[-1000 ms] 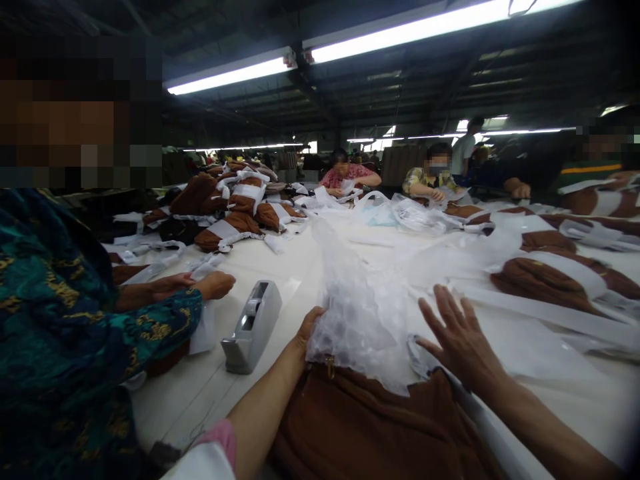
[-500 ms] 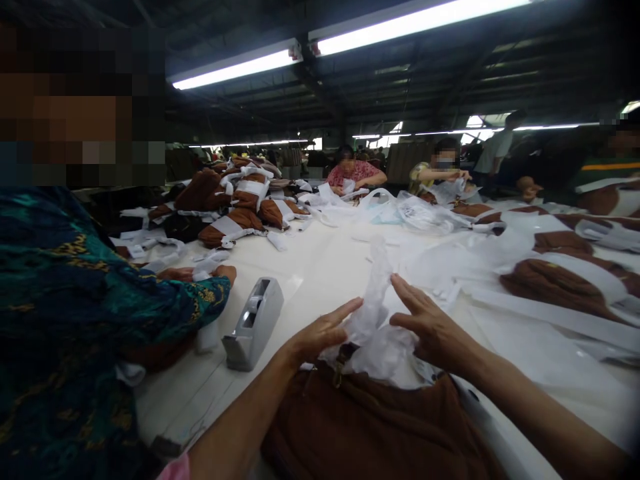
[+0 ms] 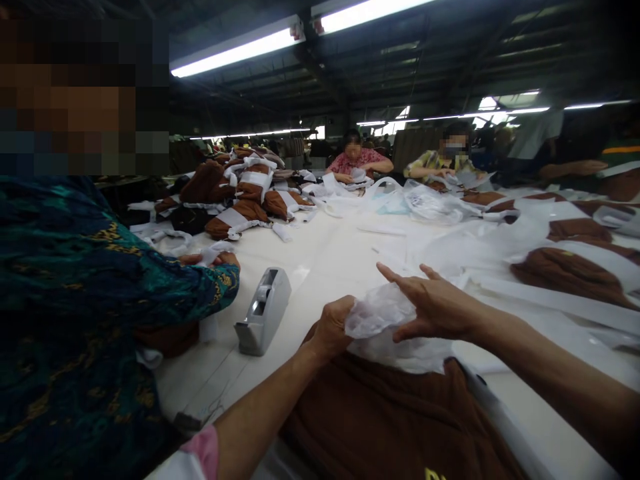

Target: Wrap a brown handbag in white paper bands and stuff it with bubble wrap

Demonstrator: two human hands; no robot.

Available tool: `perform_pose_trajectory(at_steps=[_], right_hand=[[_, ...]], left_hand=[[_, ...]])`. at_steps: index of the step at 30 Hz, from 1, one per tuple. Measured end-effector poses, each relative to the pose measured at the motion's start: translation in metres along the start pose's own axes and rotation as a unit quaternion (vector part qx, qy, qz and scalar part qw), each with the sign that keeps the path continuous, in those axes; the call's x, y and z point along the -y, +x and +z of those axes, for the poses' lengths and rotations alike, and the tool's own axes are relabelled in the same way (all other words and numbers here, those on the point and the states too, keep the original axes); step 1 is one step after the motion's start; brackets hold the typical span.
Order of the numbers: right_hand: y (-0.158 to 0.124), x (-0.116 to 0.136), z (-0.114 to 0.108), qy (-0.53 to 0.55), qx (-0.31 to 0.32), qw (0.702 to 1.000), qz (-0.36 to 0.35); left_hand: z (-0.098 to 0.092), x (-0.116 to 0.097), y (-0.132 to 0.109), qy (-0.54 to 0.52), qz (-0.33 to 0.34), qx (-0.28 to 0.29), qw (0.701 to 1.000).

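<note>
In front of me lies a brown cloth bag (image 3: 395,413) with a bit of yellow lettering at the lower edge of the view. Crumpled thin white wrapping (image 3: 383,310) bulges from its far edge; whether it is paper or plastic I cannot tell. My left hand (image 3: 337,327) is closed on the left end of this wrapping, its fingertips partly hidden. Over the right side of the wrapping, my right hand (image 3: 435,303) is open with fingers spread, its thumb close against it. A grey tape dispenser (image 3: 265,310) stands on the white table left of my left hand.
At my left a co-worker's patterned sleeve (image 3: 185,293) reaches over the table (image 3: 325,257). Brown wrapped bags (image 3: 235,220) are heaped beyond it. More brown bags (image 3: 570,273) and white sheets lie at right. Two people (image 3: 357,160) work across the table.
The wrapping, upright between my hands before, is now bunched lower. My left hand has closed on it; my right hand stays open, fingers more spread. The view has shifted slightly.
</note>
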State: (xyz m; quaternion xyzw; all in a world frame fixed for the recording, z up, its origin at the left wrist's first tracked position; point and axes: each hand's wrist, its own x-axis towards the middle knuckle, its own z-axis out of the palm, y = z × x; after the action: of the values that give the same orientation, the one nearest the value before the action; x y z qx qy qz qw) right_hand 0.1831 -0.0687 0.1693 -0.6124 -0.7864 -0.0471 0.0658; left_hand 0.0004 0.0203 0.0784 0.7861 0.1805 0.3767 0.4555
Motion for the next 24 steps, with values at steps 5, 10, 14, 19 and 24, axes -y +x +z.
perform_pose_trajectory(at_steps=[5,10,14,19,24], right_hand=[[0.014,-0.005,-0.006,0.002,0.105,0.992,0.071],[0.032,-0.053,-0.019,0.058,0.120,0.984,0.116],[0.044,-0.084,-0.011,0.189,0.164,0.951,0.183],[0.041,-0.107,0.021,0.355,0.210,0.878,0.244],[0.033,-0.118,0.053,0.545,0.266,0.725,0.328]], left_hand=[[-0.003,-0.005,0.000,0.003,-0.006,-0.059,0.998],[-0.021,-0.006,-0.016,0.123,0.052,-0.085,0.987],[-0.021,0.014,-0.016,0.270,0.118,0.222,0.929],[-0.018,0.032,-0.007,0.353,0.203,0.307,0.860],[-0.018,0.033,-0.005,0.277,0.270,0.308,0.869]])
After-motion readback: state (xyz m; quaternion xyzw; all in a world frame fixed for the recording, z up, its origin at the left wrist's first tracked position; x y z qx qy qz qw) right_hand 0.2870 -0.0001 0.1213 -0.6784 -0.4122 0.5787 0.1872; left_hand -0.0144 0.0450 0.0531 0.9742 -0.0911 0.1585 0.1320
